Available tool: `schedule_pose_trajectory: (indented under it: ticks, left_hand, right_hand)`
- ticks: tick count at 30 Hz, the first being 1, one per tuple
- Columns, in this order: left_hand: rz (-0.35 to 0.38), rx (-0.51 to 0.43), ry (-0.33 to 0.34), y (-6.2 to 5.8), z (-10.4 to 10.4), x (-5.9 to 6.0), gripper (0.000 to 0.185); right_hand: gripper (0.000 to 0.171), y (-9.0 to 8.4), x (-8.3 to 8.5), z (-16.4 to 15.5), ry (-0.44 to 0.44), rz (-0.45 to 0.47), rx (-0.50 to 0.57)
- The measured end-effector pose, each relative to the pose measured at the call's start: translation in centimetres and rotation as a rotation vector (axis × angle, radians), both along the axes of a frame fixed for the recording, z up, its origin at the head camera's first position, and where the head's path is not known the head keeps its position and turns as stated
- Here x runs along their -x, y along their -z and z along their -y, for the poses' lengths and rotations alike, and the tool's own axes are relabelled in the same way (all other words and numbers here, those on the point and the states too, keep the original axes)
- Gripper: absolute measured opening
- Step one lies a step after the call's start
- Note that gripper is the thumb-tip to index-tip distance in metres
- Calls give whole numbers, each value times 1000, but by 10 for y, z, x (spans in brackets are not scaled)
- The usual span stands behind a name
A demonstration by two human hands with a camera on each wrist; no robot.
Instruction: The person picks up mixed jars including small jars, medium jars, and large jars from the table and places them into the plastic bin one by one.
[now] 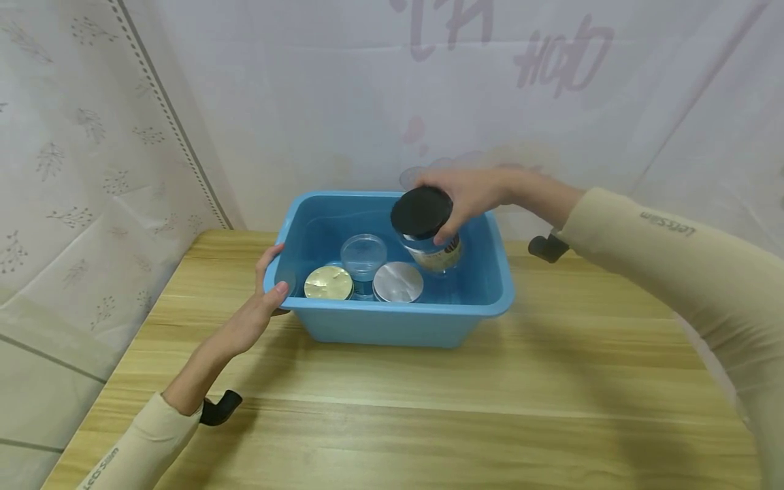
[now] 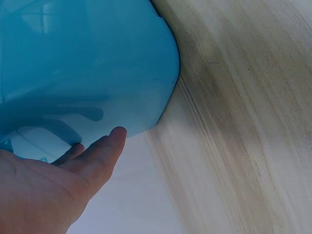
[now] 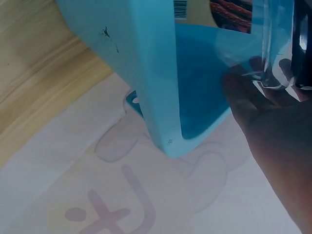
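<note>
My right hand (image 1: 462, 197) grips a clear jar with a black lid (image 1: 422, 212) near its top, fingers round the far side and thumb at the front. The jar tilts over the right part of a blue plastic basin (image 1: 392, 308), its lower end inside the walls. In the right wrist view the jar's label (image 3: 231, 14) shows a barcode and a picture. My left hand (image 1: 248, 325) holds the basin's front left corner, thumb on the rim and fingers outside. Inside the basin stand a gold-topped container (image 1: 329, 282), a silver-topped container (image 1: 398, 282) and a clear-topped container (image 1: 364, 253).
The basin stands on a wood-grain table (image 1: 429, 422), close to its back edge. Behind hangs a pale printed cloth (image 1: 306, 102), and another patterned cloth (image 1: 79, 150) covers the left side. Black camera mounts (image 1: 220, 408) stick out from both wrists.
</note>
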State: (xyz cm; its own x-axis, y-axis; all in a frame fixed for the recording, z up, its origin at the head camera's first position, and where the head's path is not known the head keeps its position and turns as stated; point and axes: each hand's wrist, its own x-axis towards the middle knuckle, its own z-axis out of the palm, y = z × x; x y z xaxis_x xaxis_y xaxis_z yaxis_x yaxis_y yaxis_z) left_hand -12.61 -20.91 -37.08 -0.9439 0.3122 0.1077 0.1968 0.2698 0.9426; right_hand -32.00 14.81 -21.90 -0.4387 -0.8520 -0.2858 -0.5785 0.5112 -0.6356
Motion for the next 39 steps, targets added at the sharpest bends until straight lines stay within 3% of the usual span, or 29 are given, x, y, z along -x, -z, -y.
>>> schedule_pose_trajectory:
  ticks: [3, 10, 39]
  left_hand:
    - [6, -2, 0, 0, 0, 1, 67]
    - [-5, -16, 14, 1, 1, 1, 66]
    - [-12, 4, 16, 1, 1, 2, 65]
  right_hand:
    - [80, 0, 0, 0, -1, -14, -49]
    - [84, 3, 1, 2, 1, 46, -123]
    - [86, 18, 6, 2, -63, -76, -367]
